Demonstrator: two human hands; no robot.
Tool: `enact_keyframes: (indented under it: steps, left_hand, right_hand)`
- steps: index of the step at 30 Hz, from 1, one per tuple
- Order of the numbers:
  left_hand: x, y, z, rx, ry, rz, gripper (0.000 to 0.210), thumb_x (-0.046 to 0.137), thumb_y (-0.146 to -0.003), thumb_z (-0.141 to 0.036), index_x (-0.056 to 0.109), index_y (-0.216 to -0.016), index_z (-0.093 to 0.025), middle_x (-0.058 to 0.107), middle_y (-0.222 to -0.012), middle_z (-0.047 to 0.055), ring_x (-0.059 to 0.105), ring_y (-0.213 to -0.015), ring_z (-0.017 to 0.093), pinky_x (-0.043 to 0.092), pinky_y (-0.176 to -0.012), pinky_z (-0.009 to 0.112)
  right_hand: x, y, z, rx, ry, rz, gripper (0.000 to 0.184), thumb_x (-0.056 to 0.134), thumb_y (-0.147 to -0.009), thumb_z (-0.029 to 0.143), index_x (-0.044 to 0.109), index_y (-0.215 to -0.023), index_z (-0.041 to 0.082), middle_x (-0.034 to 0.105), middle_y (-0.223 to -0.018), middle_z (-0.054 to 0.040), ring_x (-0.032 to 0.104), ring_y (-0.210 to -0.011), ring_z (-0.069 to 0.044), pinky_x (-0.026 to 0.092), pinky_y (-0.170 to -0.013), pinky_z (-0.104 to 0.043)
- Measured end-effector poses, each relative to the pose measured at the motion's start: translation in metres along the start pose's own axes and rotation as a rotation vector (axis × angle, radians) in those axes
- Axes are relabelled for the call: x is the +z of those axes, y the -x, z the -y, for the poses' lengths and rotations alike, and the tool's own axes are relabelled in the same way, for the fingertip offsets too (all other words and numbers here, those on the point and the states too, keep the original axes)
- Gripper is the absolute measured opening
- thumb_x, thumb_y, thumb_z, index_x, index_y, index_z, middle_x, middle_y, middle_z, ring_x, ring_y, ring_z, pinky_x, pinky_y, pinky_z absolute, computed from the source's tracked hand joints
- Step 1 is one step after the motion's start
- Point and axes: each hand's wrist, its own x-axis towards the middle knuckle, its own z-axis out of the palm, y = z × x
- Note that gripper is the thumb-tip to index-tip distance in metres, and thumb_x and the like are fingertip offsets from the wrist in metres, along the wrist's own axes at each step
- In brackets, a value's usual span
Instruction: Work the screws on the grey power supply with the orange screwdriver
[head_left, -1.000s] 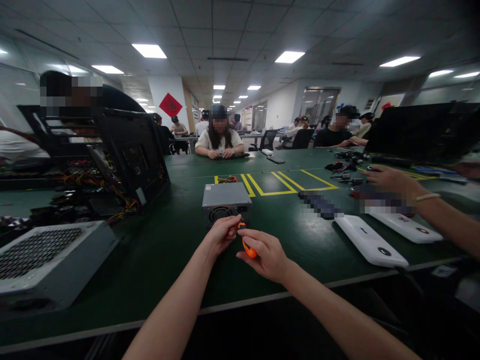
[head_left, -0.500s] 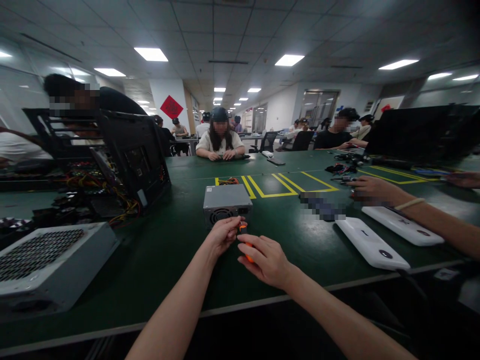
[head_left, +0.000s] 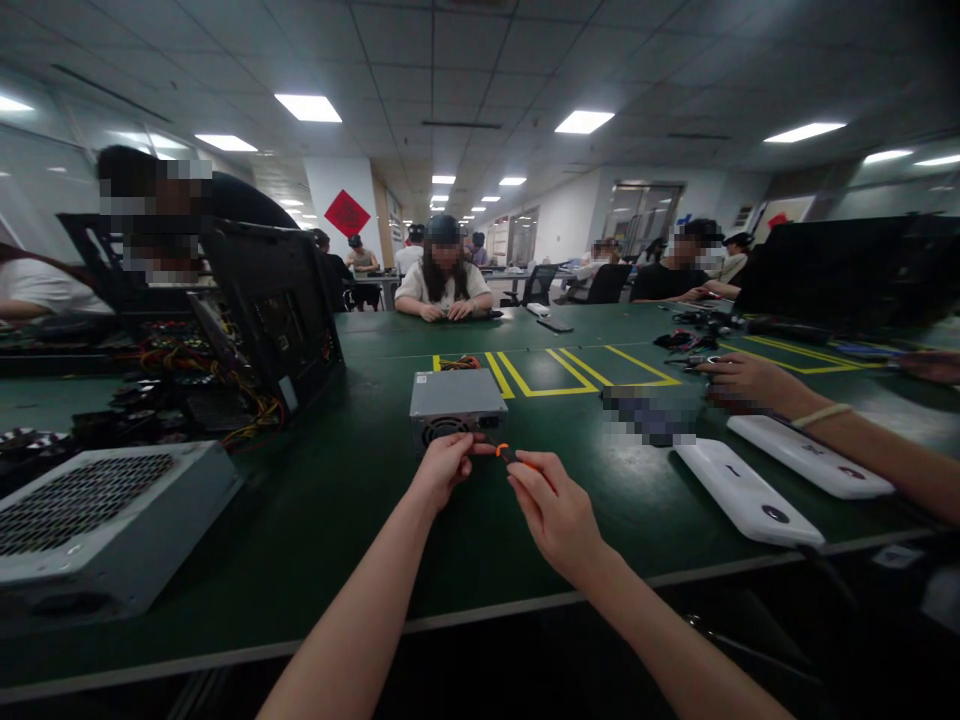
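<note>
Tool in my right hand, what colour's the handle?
The tool handle is orange and black, in the head view.

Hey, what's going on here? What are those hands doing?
Someone's right hand grips an orange-and-black tool that looks like a screwdriver. The left hand has its fingers together close to the tool's front end; whether they hold anything is too small to tell. Both hands are just in front of a small grey box with a fan, standing on a green table. At the right, another person's hand reaches over the table.
</note>
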Motion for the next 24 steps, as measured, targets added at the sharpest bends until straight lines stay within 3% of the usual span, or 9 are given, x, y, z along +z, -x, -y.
enact_keyframes:
  steps: [3, 7, 10, 12, 15, 18, 21, 24]
  left_hand:
    - [0.002, 0.001, 0.004, 0.053, -0.116, -0.069, 0.018, 0.048, -0.080, -0.023, 0.061, -0.089, -0.016, 0.066, -0.086, 0.007, 0.050, -0.053, 0.008, 0.035, -0.049, 0.020]
    - [0.005, 0.007, 0.008, 0.190, -0.490, -0.140, 0.014, 0.056, -0.073, -0.021, 0.065, -0.083, -0.020, 0.062, -0.096, 0.006, 0.056, -0.088, 0.018, 0.040, -0.073, 0.025]
    - [0.006, 0.013, 0.005, 0.251, -0.844, -0.109, 0.021, 0.050, -0.078, -0.027, 0.065, -0.091, -0.023, 0.058, -0.102, 0.006, 0.056, -0.089, 0.020, 0.040, -0.073, 0.027]
    - [0.007, 0.015, 0.002, 0.237, -0.918, -0.083, 0.023, 0.047, -0.080, -0.029, 0.065, -0.094, -0.025, 0.057, -0.103, 0.006, 0.057, -0.088, 0.019, 0.040, -0.072, 0.026]
    - [0.009, 0.017, 0.000, 0.234, -0.945, -0.072, 0.022, 0.046, -0.081, -0.029, 0.064, -0.093, -0.026, 0.056, -0.103, 0.005, 0.057, -0.088, 0.018, 0.040, -0.072, 0.026]
    - [0.010, 0.017, 0.001, 0.260, -0.948, -0.077, 0.020, 0.046, -0.081, -0.029, 0.063, -0.090, -0.026, 0.057, -0.100, 0.005, 0.058, -0.086, 0.018, 0.040, -0.071, 0.025]
    - [0.010, 0.015, 0.004, 0.286, -0.931, -0.089, 0.019, 0.045, -0.081, -0.030, 0.063, -0.086, -0.024, 0.058, -0.098, 0.005, 0.058, -0.084, 0.018, 0.041, -0.069, 0.026]
    - [0.009, 0.012, 0.006, 0.293, -0.837, -0.120, 0.018, 0.046, -0.080, -0.028, 0.063, -0.084, -0.023, 0.060, -0.096, 0.006, 0.058, -0.084, 0.018, 0.040, -0.070, 0.027]
  right_hand:
    - [-0.002, 0.001, 0.012, 0.172, 0.005, 0.059, 0.018, 0.041, -0.087, 0.016, 0.050, -0.102, 0.015, 0.050, -0.102, -0.0134, 0.058, -0.082, -0.019, 0.051, -0.067, -0.031]
    - [0.003, 0.003, 0.033, 0.187, 0.076, 0.128, 0.028, 0.037, -0.085, 0.013, 0.046, -0.111, 0.013, 0.050, -0.104, -0.0166, 0.059, -0.081, -0.022, 0.052, -0.065, -0.034]
    - [0.009, 0.002, 0.044, 0.217, 0.099, 0.148, 0.024, 0.037, -0.086, 0.016, 0.048, -0.108, 0.015, 0.055, -0.089, -0.0126, 0.059, -0.072, -0.022, 0.051, -0.059, -0.033]
    - [0.011, 0.000, 0.047, 0.297, 0.053, 0.148, 0.021, 0.037, -0.087, 0.020, 0.050, -0.103, 0.016, 0.055, -0.083, -0.0106, 0.059, -0.067, -0.021, 0.049, -0.054, -0.032]
    - [0.013, -0.001, 0.047, 0.467, -0.149, 0.119, 0.021, 0.039, -0.087, 0.025, 0.047, -0.104, 0.017, 0.058, -0.085, -0.0099, 0.060, -0.070, -0.022, 0.049, -0.057, -0.033]
    - [0.016, 0.000, 0.046, 0.758, -0.463, 0.083, 0.028, 0.052, -0.081, 0.035, 0.042, -0.101, 0.018, 0.060, -0.080, -0.0046, 0.059, -0.060, -0.017, 0.048, -0.052, -0.030]
    - [0.019, -0.003, 0.048, 1.070, -0.839, -0.007, 0.038, 0.063, -0.071, 0.038, 0.040, -0.094, 0.019, 0.058, -0.068, 0.0023, 0.048, -0.042, -0.009, 0.038, -0.036, -0.021]
    - [0.019, -0.009, 0.052, 1.252, -1.169, -0.156, 0.039, 0.068, -0.066, 0.037, 0.042, -0.088, 0.018, 0.056, -0.063, 0.0048, 0.042, -0.038, -0.005, 0.029, -0.031, -0.015]
